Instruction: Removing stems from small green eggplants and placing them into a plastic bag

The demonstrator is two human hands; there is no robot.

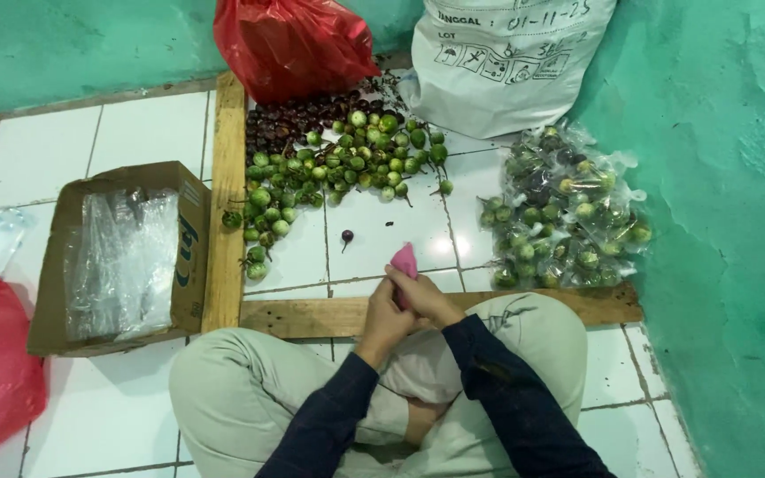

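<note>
I sit cross-legged on a white tiled floor. My left hand (383,320) and my right hand (424,296) meet over my lap, both closed on a small pink piece (405,260) that sticks up between the fingers. Just beyond them lies a wooden plank (312,316). On the tiles past the plank spreads a heap of small round green eggplants (338,164), with darker brown ones (285,119) behind. One small dark fruit (346,236) lies alone near the pink piece.
A pile of filled clear bags (564,208) lies at right by the green wall. A cardboard box (189,257) with clear plastic bags stands at left beyond an upright plank (226,195). Red plastic bags (289,40) and a white sack (502,62) sit at the back.
</note>
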